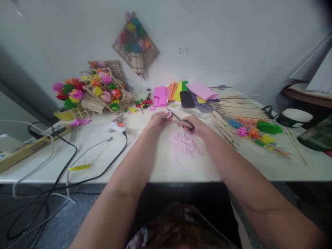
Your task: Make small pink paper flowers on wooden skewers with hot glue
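Note:
My left hand [158, 121] pinches a small piece of pale pink paper [168, 114] above the middle of the table. In my right hand [195, 126] are scissors with dark handles [188, 125], my fingers closed round the loops. The scissor blades [174, 114] point up and left, close by the pink piece; whether they touch it I cannot tell. Below both hands lies a loose heap of pale pink paper scraps [185, 143]. Bright pink folded paper [160, 96] rests just beyond my left hand.
Left, a white glue gun [114, 127] trails a black cord over the table's front edge. Baskets of paper flowers [95, 88] stand behind it. A phone [187, 99] lies among coloured papers. Bamboo sticks [242, 106] and wired paper flowers [249, 131] spread rightward.

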### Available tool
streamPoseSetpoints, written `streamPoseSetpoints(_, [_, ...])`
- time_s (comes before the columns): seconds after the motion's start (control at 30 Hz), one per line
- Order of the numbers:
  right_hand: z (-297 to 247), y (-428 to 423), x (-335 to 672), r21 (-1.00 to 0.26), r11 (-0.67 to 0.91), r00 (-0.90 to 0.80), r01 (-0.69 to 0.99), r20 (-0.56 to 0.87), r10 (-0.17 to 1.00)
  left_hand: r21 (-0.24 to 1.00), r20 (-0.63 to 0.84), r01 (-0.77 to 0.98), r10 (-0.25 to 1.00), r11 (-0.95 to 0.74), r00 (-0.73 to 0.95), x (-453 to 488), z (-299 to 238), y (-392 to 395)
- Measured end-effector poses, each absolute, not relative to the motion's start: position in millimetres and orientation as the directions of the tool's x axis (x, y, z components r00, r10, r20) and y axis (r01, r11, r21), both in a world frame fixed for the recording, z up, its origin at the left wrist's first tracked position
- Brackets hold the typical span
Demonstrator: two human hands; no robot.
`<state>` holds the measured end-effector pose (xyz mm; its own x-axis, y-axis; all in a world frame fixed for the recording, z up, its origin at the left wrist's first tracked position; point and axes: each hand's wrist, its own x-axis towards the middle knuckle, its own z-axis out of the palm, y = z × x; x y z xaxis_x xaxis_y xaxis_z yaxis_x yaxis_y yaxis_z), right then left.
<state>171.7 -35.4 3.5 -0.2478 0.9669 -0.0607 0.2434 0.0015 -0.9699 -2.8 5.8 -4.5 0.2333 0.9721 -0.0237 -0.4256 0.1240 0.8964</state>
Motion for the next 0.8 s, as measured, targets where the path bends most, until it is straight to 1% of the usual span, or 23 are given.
streamPoseSetpoints(0.53, [5.5, -37.2, 169.1, -0.974, -0.031, -0.26, 0.222, -0.09, 0.961, 0.917, 0.01, -0.384, 0.954, 0.111, 0.299, -0.4, -5.4, 3.8])
streamPoseSetpoints(0.8, [3.5, -35.8, 170.7, -0.978, -0.011, -0.256, 0.207, -0.065, 0.965, 0.921, 0.024, -0.376, 0.948, 0.102, 0.317, -0.8, -6.1, 4.1])
